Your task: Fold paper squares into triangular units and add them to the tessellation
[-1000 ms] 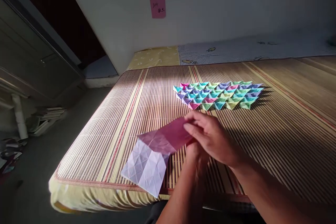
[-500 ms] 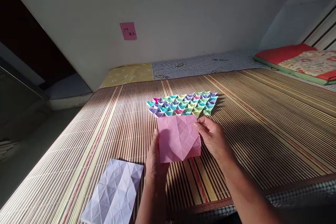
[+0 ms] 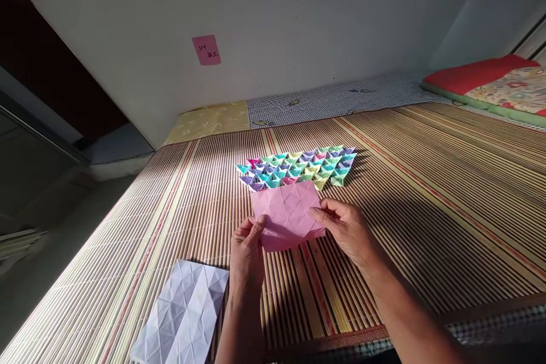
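A creased pink paper square (image 3: 286, 213) is held between both hands just above a striped bamboo mat (image 3: 426, 193). My left hand (image 3: 246, 253) pinches its lower left edge. My right hand (image 3: 347, 230) grips its right edge, thumb on top. Just beyond the pink sheet lies a flat patch of several small folded paper pieces (image 3: 298, 166) in teal, green, purple and pink. A creased pale lilac sheet (image 3: 181, 313) rests on the mat, down and left of my left hand.
The mat covers a bed against a white wall carrying a pink sticky note (image 3: 206, 49). A red and patterned cushion (image 3: 490, 85) lies at the far right. The mat's left edge drops to a dark floor with stacked papers (image 3: 19, 239).
The view swung right from the bed's corner. The pink sheet moved from over the lilac sheet to in front of the folded pieces, was opened toward me, and now lies lower and flatter.
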A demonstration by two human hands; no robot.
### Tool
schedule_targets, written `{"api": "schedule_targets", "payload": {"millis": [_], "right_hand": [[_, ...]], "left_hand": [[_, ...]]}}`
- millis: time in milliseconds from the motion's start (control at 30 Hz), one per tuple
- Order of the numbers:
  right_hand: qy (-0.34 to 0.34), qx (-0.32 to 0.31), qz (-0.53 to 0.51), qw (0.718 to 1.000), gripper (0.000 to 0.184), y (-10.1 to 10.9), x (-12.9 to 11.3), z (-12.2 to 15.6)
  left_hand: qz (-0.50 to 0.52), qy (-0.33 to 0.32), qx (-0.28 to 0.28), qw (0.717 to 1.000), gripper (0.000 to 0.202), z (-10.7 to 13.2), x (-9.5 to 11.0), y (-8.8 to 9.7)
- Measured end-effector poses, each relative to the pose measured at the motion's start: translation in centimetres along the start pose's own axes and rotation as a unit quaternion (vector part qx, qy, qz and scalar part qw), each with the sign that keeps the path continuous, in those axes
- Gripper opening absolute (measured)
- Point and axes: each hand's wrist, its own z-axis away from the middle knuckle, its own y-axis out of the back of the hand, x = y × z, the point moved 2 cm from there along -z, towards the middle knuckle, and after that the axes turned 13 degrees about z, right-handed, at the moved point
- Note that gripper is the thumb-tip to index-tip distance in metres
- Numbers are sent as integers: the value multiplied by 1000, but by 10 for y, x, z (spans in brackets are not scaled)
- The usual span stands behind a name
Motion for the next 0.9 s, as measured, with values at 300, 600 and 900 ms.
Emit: {"api": "schedule_targets", "payload": {"millis": [300,600,900], "right_hand": [[20,38,44,998,40,4,-17,5],[28,46,45,998,40,0,-24,9],[62,99,-16,993,22,-11,-24,11]], "left_hand": [[-212,-70,-37,974,34,2,26,7],[-235,-71,-38,969,31,2,36,5],[-22,-122,18,992,26,3,27,2]]}}
